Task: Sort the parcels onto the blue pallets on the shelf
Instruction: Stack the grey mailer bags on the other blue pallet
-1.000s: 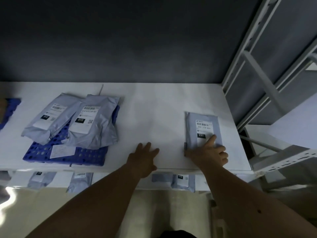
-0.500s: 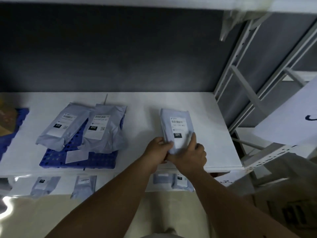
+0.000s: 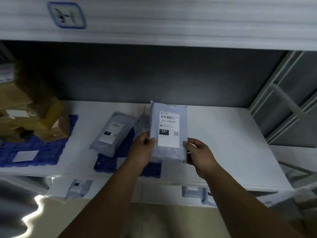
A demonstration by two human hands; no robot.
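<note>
Here the white shelf (image 3: pixel 223 143) is lying under the fingers, with a blue pallet (image 3: pixel 109 162) just left of them. The grey parcel (image 3: pixel 169 133) is being held up, label facing the person, likely for reading. The left hand (image 3: pixel 143 148) and right hand (image 3: pixel 199 152) are pinching its sides.

A white shelf (image 3: pixel 223 134) carries two blue pallets. The middle pallet (image 3: pixel 109 163) holds a grey parcel (image 3: pixel 112 133). To its left, well apart, a second pallet (image 3: pixel 34 152) holds brown cardboard boxes (image 3: pixel 34 117) and a white card (image 3: pixel 25 156).
</note>
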